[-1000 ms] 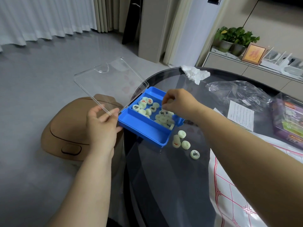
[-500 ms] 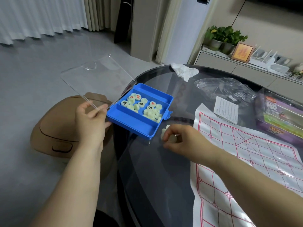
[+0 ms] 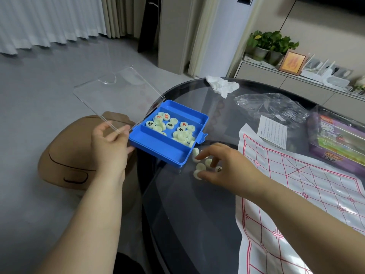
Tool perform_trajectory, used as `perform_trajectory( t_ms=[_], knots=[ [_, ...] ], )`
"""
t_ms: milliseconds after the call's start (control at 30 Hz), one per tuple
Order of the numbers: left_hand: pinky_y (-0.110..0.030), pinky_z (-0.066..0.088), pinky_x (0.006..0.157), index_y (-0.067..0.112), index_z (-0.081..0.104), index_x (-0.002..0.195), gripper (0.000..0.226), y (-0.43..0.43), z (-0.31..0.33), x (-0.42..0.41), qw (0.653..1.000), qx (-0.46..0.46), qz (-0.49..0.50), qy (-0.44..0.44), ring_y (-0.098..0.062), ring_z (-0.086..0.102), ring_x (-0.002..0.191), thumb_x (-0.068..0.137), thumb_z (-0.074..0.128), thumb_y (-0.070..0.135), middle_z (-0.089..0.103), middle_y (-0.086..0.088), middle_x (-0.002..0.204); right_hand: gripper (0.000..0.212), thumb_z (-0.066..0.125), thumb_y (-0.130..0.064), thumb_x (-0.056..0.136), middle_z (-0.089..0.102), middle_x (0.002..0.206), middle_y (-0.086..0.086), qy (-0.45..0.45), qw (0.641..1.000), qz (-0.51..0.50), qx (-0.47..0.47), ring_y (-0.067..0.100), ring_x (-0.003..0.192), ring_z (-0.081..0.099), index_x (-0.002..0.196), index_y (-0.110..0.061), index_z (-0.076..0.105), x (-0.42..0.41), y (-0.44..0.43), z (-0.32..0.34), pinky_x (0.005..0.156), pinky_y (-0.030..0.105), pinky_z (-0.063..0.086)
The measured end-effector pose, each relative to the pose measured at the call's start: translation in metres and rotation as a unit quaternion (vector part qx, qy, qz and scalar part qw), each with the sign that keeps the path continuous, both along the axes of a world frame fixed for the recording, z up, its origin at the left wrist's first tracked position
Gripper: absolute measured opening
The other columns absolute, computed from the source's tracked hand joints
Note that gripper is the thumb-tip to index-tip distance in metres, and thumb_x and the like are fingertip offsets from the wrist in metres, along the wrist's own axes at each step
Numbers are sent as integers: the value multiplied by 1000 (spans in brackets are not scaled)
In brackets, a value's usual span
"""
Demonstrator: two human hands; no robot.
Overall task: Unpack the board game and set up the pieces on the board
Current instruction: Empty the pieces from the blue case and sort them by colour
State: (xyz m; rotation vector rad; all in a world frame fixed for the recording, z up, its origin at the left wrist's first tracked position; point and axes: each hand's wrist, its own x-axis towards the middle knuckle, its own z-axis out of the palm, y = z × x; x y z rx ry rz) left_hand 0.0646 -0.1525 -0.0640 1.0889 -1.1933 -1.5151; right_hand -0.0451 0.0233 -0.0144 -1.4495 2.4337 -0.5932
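Blue case (image 3: 164, 149) overhangs the glass table's (image 3: 197, 224) left edge, so my left hand (image 3: 110, 147) grips its corner steady while my right hand (image 3: 223, 167), fingers loosely spread, hangs over pieces (image 3: 200, 167) left of the board (image 3: 296, 184).

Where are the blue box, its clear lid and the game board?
blue box (image 3: 161, 146): head view, on its empty front compartment.
clear lid (image 3: 118, 95): head view, on the middle of the open panel.
game board (image 3: 296, 186): head view, on the bare red-lined grid.
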Motion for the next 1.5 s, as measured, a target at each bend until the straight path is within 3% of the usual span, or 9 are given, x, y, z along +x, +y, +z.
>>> perform_trajectory(
  t_ms=[200, 400, 500, 600, 767, 900, 1033, 1267, 1500],
  knots=[
    [-21, 49, 64, 14, 38, 123, 35, 0, 0, 0, 1000, 1, 1, 2, -10, 60, 92, 91, 48, 5, 60, 2, 101, 23, 61, -26, 84, 39, 79, -23, 23, 1000, -9, -18, -1, 73, 44, 107, -21, 63, -5, -7, 5, 60, 5, 34],
    [-20, 49, 62, 13, 38, 126, 37, -2, 2, 3, 1000, 6, 12, 13, -9, 60, 90, 91, 49, 5, 59, 3, 99, 20, 54, -18, 88, 60, 109, -2, 108, 994, 28, 0, 16, 100, 53, 106, -16, 65, -3, -19, -9, 77, 24, 40],
    [-19, 49, 60, 12, 38, 127, 38, -5, 3, 4, 1000, 10, 20, 18, -9, 59, 90, 91, 48, 4, 59, 2, 100, 14, 71, -5, 62, 68, 72, 2, 228, 968, 107, -12, 25, 62, 60, 74, -11, 70, -2, -22, -18, 47, 26, 46],
    [-19, 51, 57, 11, 37, 127, 38, -8, 2, 5, 1000, 13, 20, 19, -4, 59, 81, 91, 47, 3, 59, 0, 101, 32, 85, -5, 37, 65, 61, -2, 298, 945, 137, 11, 20, 52, 56, 64, -13, 69, -8, -24, -22, 41, 19, 44],
    [-20, 49, 60, 11, 37, 127, 38, -9, 1, 5, 1000, 11, 17, 24, -1, 58, 78, 91, 48, 4, 58, -1, 102, 9, 65, -17, 57, 67, 67, -1, 264, 961, 82, -11, 22, 56, 60, 65, -16, 70, -18, -22, -17, 41, 25, 45],
    [-20, 49, 60, 12, 37, 127, 38, -9, 2, 5, 999, 16, 12, 32, 1, 57, 77, 91, 48, 4, 59, -1, 102, 19, 59, -11, 81, 63, 104, 5, 146, 989, -10, -19, 26, 95, 56, 98, -12, 68, -25, -23, -5, 76, 32, 46],
    [-19, 50, 58, 12, 38, 125, 36, -8, 3, 6, 999, 18, 6, 33, 2, 58, 76, 91, 48, 3, 59, -1, 101, 33, 59, -16, 85, 53, 117, 0, 82, 996, 6, -36, 10, 92, 47, 118, -17, 57, -25, -46, 19, 78, 21, 39],
    [-21, 49, 63, 17, 40, 118, 31, -8, 3, 8, 999, 25, 1, 42, 0, 58, 78, 91, 49, 4, 61, -2, 103, 59, 58, -18, 86, 34, 142, 1, 96, 976, 103, 168, 21, 123, 40, 139, -27, 32, -29, -110, 25, 91, 28, 38],
    [-19, 48, 59, 20, 39, 107, 26, -7, 5, 7, 999, 20, -9, 50, -3, 60, 78, 90, 48, 3, 61, -2, 98, 74, 60, -11, 82, 20, 149, -1, 67, 975, 143, 157, 22, 133, 28, 142, -30, 22, -28, -141, 14, 106, 34, 34]
  ],
)
